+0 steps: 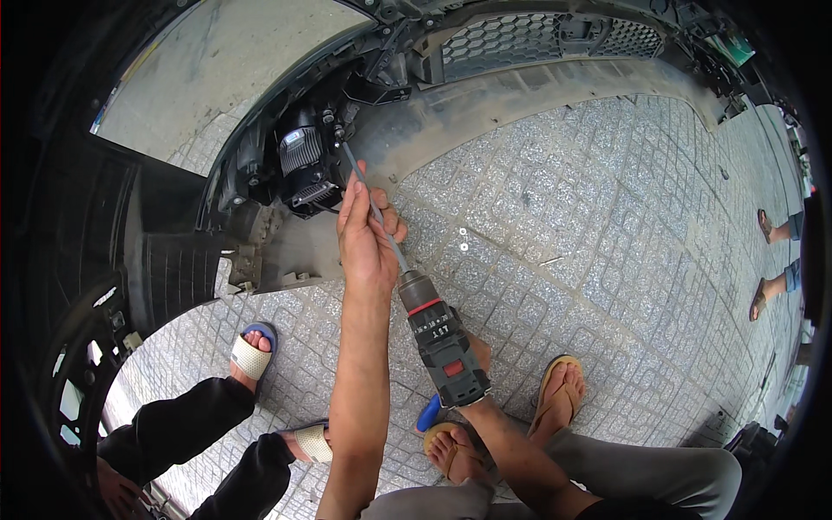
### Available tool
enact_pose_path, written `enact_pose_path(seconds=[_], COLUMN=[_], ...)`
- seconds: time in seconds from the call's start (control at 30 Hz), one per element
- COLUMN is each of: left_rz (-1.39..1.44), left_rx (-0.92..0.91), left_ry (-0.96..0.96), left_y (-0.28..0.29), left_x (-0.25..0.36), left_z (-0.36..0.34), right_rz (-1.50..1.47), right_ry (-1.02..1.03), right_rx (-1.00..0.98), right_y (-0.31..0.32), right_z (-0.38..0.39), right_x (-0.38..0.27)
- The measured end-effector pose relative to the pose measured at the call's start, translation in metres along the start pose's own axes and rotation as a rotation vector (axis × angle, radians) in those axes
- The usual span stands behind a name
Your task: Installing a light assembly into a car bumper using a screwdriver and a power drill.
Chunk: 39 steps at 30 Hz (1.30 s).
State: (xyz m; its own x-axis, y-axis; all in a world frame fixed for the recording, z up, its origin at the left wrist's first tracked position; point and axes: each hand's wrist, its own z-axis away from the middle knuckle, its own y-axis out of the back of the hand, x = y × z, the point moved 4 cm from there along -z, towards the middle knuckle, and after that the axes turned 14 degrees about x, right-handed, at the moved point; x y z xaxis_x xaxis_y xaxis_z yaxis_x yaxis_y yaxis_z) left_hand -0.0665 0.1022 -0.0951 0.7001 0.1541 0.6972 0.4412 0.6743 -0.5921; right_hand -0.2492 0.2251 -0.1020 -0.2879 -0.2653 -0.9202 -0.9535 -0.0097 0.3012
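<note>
My right hand (477,351) grips a black and grey cordless drill (442,347), which hides most of its fingers. From the drill's chuck a long, thin driver bit (388,234) runs up and left. The fingers of my left hand (368,230) are closed around that bit, steadying it partway along. Its tip meets a small bolt-like fastener (339,137) beside a black finned lamp unit (299,152). The lamp sits on the inside of a dark plastic car bumper (468,117); whether the tip is seated there is too small to tell.
Washers or nuts (464,246) and a small screw-like piece (550,260) lie on the patterned paving (607,286). A honeycomb grille (503,48) is at the far side. Another person's slippered foot (253,349) stands at left; someone's sandalled feet (760,299) are far right. A blue object (428,413) shows below the drill.
</note>
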Motion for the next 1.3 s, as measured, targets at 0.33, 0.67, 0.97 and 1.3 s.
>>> enact_pose_path(seconds=[0.33,0.67,0.97,1.3], left_rz=[0.128,0.372,0.303,0.279], left_rx=[-0.078,-0.168,-0.186,-0.21], left_ry=[0.033,0.136,0.16,0.128], left_y=[0.003,0.018,0.012,0.009], left_x=[-0.002,-0.012,-0.008,-0.006], left_z=[-0.006,-0.013,-0.003,-0.005], right_rz=[-0.165,0.03,0.097,0.099], right_ry=[-0.029,0.125,0.146,0.212], right_rx=[0.012,-0.064,-0.068,-0.045], right_y=[0.0,0.012,0.013,0.013], right_z=[-0.001,-0.016,-0.006,-0.012], right_x=[0.006,0.004,0.01,0.012])
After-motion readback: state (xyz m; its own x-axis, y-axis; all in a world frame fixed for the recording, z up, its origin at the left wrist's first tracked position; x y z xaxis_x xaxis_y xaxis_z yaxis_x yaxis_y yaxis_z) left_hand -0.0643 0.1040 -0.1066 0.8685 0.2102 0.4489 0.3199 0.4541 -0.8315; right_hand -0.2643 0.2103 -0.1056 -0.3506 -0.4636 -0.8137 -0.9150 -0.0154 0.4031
